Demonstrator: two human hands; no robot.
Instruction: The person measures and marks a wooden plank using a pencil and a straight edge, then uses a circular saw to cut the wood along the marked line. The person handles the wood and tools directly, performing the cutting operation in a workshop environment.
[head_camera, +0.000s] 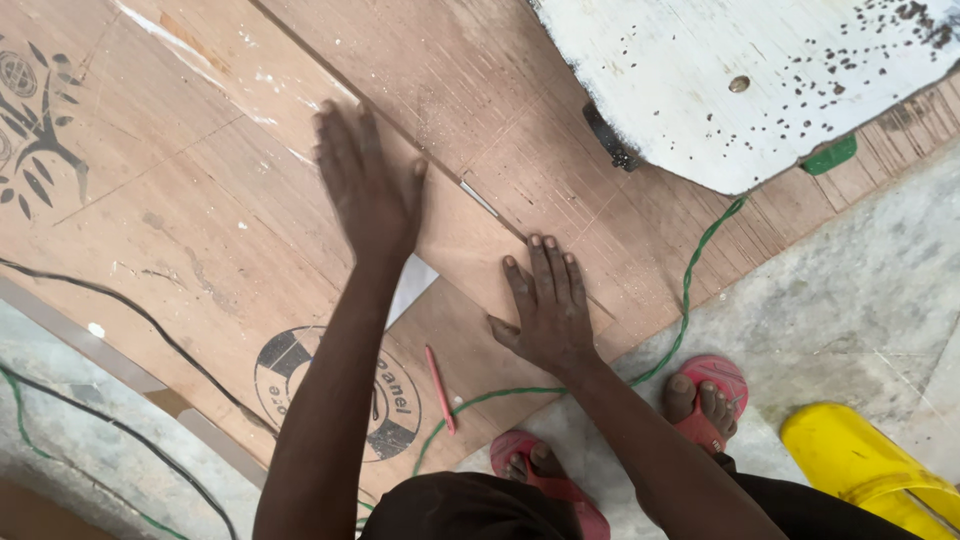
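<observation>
My left hand (368, 185) is open with its fingers together, edge down on a large brown plywood sheet (200, 200), blurred as if sweeping. My right hand (545, 305) lies flat, fingers spread, pressing a smaller cut plywood piece (470, 330) near the sheet's front corner. A straight cut line runs diagonally between the two hands. A red pencil (440, 388) lies on the plywood just left of my right forearm. Sawdust speckles the wood around the cut.
A white painted board (720, 90) dotted with dark specks lies at the upper right over the plywood. A green cord (688, 275) and black cables (120, 300) cross the boards and concrete floor. A yellow plastic object (860, 460) sits lower right. My feet wear red sandals (710, 395).
</observation>
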